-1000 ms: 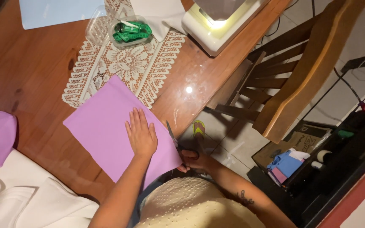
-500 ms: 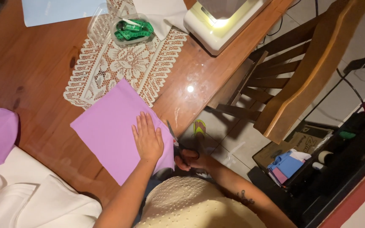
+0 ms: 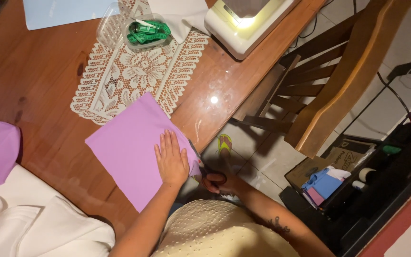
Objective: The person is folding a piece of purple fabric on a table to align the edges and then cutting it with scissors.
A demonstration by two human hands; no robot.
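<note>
Left hand (image 3: 171, 161) still flat (fingers together) on purple sheet (image 3: 129, 147), right hand (image 3: 220, 181) still gripping scissors (image 3: 204, 170)

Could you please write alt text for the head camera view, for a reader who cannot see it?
A person's left hand presses flat on a purple fabric square at the edge of a wooden table, while the right hand works scissors at the fabric's edge. Farther back lie a lace runner and a sewing machine.
</note>
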